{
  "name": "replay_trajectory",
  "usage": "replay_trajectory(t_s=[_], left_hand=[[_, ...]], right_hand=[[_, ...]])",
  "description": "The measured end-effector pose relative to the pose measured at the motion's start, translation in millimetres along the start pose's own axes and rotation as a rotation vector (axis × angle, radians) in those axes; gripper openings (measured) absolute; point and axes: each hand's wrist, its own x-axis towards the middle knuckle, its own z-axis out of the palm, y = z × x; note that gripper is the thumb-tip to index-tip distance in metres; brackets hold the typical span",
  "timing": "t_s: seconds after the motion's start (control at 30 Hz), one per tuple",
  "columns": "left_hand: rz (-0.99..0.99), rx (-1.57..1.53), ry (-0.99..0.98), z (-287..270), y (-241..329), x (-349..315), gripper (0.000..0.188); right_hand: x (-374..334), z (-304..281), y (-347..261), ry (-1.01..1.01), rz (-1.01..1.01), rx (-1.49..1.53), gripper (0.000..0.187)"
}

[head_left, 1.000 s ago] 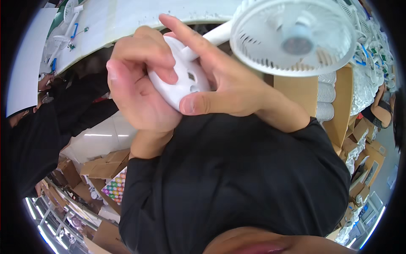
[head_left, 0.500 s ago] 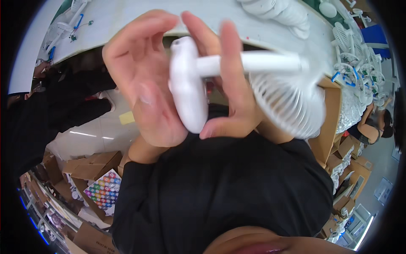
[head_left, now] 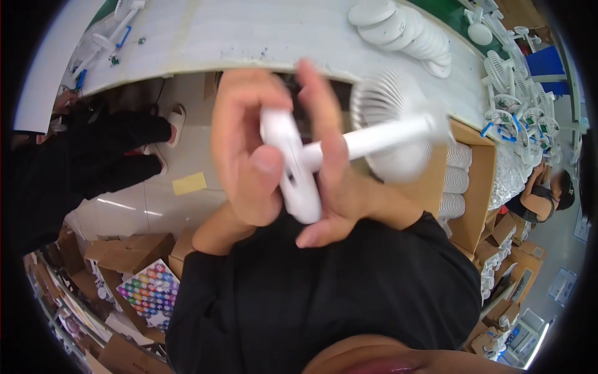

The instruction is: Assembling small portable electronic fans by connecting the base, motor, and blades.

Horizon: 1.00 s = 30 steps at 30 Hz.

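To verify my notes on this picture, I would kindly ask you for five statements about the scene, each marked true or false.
1. The left hand and right hand are both at the base of the white fan. True.
2. The row of white discs lies on the floor. False: the white discs lie on the white table.
3. In the picture, the fan head is to the right of the base. True.
4. The cardboard box beside the person's right arm is closed. False: the cardboard box is open, with white ribbed stacks inside.
5. A yellow sheet lies on the floor. True.
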Motion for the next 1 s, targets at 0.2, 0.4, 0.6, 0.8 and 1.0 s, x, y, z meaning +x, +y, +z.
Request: replay_trajectory(t_s=[0.2,0.4,0.6,0.8,1.0], left_hand=[[-0.006,0.034,0.334,-16,-44,17,0.035],[-0.191,0.149,0.416,-45,-134,74,0.015],[-0.298,0.576,0.285,-51,-200,86,0.012],[-0.281,0.772,0.235,-43,-202,87,0.008],[-0.321,0.860,0.166,-37,-195,86,0.007]], right_hand=[[16,-5,22,-0.151,0.235,-0.108,0.079],[83,-64,90,0.038,0.299,-0.410,0.050],[194,-169,236,0.063,0.428,-0.921,0.060],[242,-253,296,0.227,0.710,-1.352,0.046],[222,-179,290,0.241,0.332,-0.919,0.026]])
